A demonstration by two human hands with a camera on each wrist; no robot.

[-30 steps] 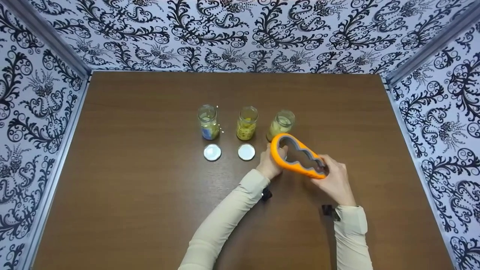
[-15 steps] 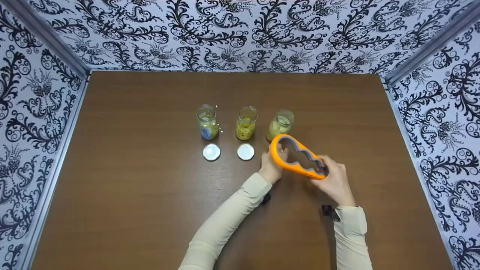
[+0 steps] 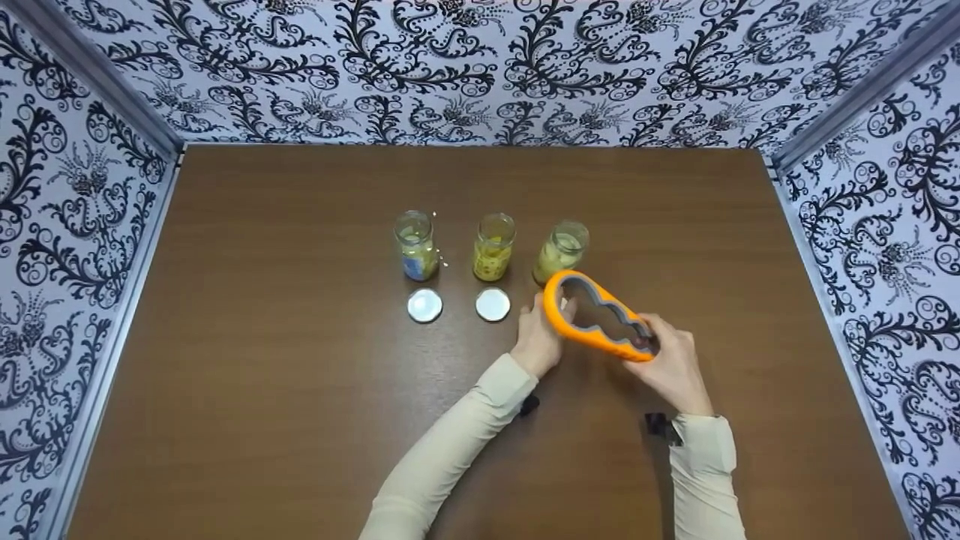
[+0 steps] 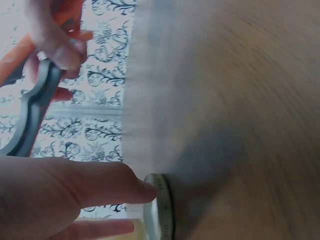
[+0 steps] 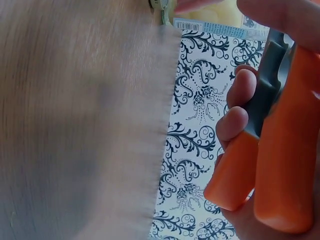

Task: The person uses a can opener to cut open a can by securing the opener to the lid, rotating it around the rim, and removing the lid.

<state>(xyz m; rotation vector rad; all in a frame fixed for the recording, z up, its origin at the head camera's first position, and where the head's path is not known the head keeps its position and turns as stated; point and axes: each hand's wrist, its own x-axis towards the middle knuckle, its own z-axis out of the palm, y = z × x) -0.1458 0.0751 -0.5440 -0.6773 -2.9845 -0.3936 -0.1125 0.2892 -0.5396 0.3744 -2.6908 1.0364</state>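
My right hand [image 3: 673, 367] grips the handle end of an orange jar opener [image 3: 559, 319] with a grey scalloped inner edge, held above the table. My left hand [image 3: 538, 337] reaches in under the opener's far loop, partly hidden by it in the head view. Its thumb, stretched out straight, touches the rim of a jar lid [image 4: 165, 210] that lies flat on the table; another straight finger extends over it. Just beyond stands an uncapped glass jar [image 3: 561, 251] with pale contents.
Two more uncapped jars stand to the left: one with yellow contents [image 3: 492, 251] and one with a blue label [image 3: 416, 251]. A white lid [image 3: 493, 304] and another lid [image 3: 424, 305] lie before them. Small white crumbs lie by the left jar. Patterned walls border the brown table [image 3: 262, 360].
My left hand has drawn slightly back toward me beside the lid. My right hand and the jar opener have shifted only slightly toward me.
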